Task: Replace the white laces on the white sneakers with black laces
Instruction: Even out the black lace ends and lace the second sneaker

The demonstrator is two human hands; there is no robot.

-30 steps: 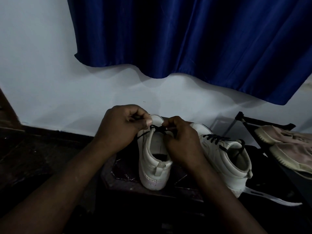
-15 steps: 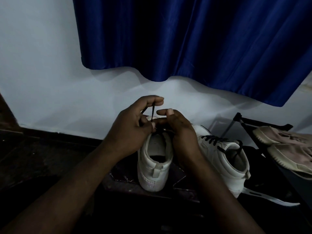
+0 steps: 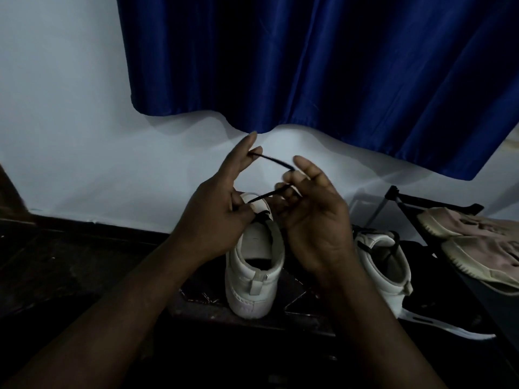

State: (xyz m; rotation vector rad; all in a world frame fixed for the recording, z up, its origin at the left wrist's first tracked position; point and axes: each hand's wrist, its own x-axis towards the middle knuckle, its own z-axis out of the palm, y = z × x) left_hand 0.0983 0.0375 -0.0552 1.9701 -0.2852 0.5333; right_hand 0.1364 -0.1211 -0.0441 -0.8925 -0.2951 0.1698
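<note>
Where the black lace (image 3: 269, 160) runs: I see one strand stretched in the air between the two hands, and a second strand below it rising from the top of the near sneaker to the right hand.
Left hand (image 3: 222, 217): raised over the sneaker, its back towards me; the forefinger points straight up and the upper strand is pinched at its tip against the next fingertip. The lower fingers are curled in at the sneaker's tongue; I cannot tell whether they grip the lace there.
Right hand (image 3: 314, 220): palm turned towards me, the outer fingers loosely upright, the inner ones curled round the lace where both strands meet.
Near sneaker (image 3: 255, 265): white, upright on the table (image 3: 196, 304), heel towards me, directly under both hands, with the lace entering at the top of the tongue.
Second sneaker (image 3: 384, 259): white, just beside the first on my right, partly hidden by the right wrist, with black lacing showing at its front.
Behind: a white wall (image 3: 56, 108) and a blue curtain (image 3: 309, 66).
Right edge: a pair of beige shoes (image 3: 477, 240) on a black rack (image 3: 407, 197).
</note>
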